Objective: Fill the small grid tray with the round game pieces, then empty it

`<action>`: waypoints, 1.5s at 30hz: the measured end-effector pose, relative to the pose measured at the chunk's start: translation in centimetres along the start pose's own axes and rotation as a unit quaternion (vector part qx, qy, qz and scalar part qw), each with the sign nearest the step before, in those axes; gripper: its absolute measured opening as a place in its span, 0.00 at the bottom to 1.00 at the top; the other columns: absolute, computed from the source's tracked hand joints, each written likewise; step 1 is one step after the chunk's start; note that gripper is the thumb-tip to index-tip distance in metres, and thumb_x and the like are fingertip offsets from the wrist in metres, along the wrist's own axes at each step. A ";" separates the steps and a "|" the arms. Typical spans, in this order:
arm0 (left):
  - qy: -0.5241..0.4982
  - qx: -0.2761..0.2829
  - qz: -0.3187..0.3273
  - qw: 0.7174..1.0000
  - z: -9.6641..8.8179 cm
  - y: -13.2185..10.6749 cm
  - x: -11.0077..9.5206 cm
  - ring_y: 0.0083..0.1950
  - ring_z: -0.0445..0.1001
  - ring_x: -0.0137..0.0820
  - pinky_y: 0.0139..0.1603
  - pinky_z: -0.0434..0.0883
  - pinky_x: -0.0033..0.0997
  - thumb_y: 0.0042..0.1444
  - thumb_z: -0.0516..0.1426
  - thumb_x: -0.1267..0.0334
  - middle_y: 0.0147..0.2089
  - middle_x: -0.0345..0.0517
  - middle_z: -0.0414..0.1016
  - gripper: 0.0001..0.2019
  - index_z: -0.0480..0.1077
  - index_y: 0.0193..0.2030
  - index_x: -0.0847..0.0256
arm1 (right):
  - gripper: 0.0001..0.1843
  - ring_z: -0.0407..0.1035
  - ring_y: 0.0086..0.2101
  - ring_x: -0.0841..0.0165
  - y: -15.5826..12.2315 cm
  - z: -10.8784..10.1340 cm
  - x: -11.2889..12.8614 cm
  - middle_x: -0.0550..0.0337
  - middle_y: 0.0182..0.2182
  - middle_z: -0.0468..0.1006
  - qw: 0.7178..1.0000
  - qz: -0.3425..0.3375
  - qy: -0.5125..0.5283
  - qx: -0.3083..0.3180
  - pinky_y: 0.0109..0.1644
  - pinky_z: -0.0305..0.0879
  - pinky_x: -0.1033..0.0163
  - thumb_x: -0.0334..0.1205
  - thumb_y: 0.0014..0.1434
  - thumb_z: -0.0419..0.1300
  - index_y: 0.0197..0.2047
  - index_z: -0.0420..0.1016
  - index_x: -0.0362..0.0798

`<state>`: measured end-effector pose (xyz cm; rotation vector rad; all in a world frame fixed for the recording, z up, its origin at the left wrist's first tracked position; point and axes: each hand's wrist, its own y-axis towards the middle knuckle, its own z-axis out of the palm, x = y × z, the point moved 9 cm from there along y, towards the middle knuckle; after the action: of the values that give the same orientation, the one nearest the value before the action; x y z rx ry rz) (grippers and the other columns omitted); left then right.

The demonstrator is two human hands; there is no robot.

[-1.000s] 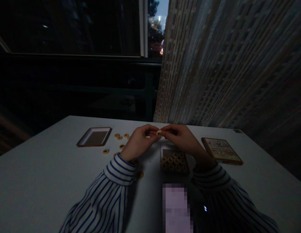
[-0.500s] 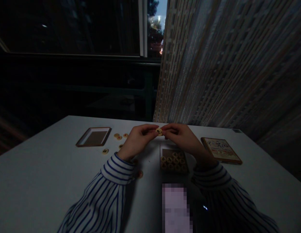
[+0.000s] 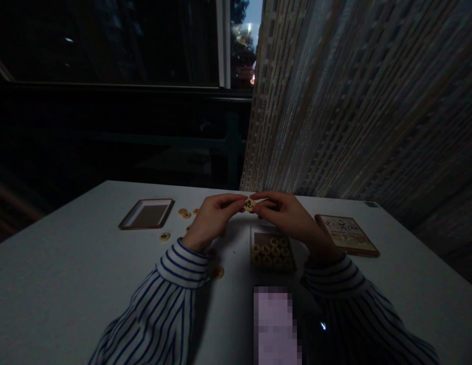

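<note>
Between the fingertips of my left hand (image 3: 216,215) and my right hand (image 3: 283,213) is a round Chinese chess piece (image 3: 249,205) with a dark character facing me. Both hands pinch it above the table. Below my right hand lies a box (image 3: 255,235), with several chess pieces (image 3: 274,251) laid in rows in its near part. Loose pieces, such as one with a dark character (image 3: 165,236) and a red-marked one (image 3: 218,272), lie around my left forearm. Part of that loose group is hidden behind my left hand and wrist.
An upturned box lid or tray (image 3: 170,205) lies at the left on the white table (image 3: 68,284). A printed flat box (image 3: 348,234) rests at the right. A phone-like slab with a blurred screen (image 3: 276,324) is at the near edge. A curtain (image 3: 315,101) hangs behind.
The chess piece has turned between my fingers, so its character now faces me more fully. Both hands stay in nearly the same place.
</note>
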<state>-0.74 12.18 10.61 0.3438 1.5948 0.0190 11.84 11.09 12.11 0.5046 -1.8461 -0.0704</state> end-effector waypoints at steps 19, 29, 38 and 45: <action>-0.030 -0.035 -0.020 0.999 -0.3 0.3 0.8 0.35 0.74 0.31 0.40 0.69 0.31 0.41 0.63 0.60 0.33 0.46 0.77 0.13 0.74 0.33 0.65 | 0.15 0.69 0.35 0.68 -0.8 0.5 3.0 0.57 0.39 0.76 0.924 -0.188 -0.333 -0.009 0.43 0.61 0.61 0.40 0.56 0.56 0.46 0.71 0.49; 0.003 -0.043 -0.016 0.999 0.0 0.3 1.1 0.35 0.74 0.32 0.41 0.69 0.33 0.42 0.63 0.61 0.32 0.47 0.78 0.11 0.76 0.32 0.65 | 0.17 0.68 0.40 0.63 -1.0 1.0 3.0 0.54 0.40 0.76 0.881 -0.203 -0.427 0.011 0.43 0.59 0.58 0.41 0.56 0.55 0.49 0.70 0.47; 0.083 -0.004 -0.010 0.996 1.0 0.2 1.0 0.37 0.74 0.32 0.42 0.69 0.32 0.47 0.58 0.65 0.34 0.47 0.78 0.08 0.75 0.34 0.66 | 0.16 0.67 0.43 0.62 -0.8 1.0 2.0 0.53 0.41 0.75 0.871 -0.180 -0.455 0.043 0.46 0.59 0.58 0.41 0.55 0.56 0.46 0.71 0.45; 0.098 -0.001 -0.013 0.995 1.0 0.2 1.0 0.36 0.74 0.30 0.41 0.69 0.29 0.48 0.57 0.67 0.34 0.46 0.78 0.08 0.74 0.35 0.66 | 0.17 0.67 0.42 0.63 -0.8 1.2 1.9 0.53 0.41 0.75 0.866 -0.167 -0.469 0.053 0.46 0.59 0.59 0.42 0.55 0.55 0.47 0.70 0.45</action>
<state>0.31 12.40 9.60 0.3273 1.7930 0.0346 10.48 9.36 13.15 0.9836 -2.6942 -0.5323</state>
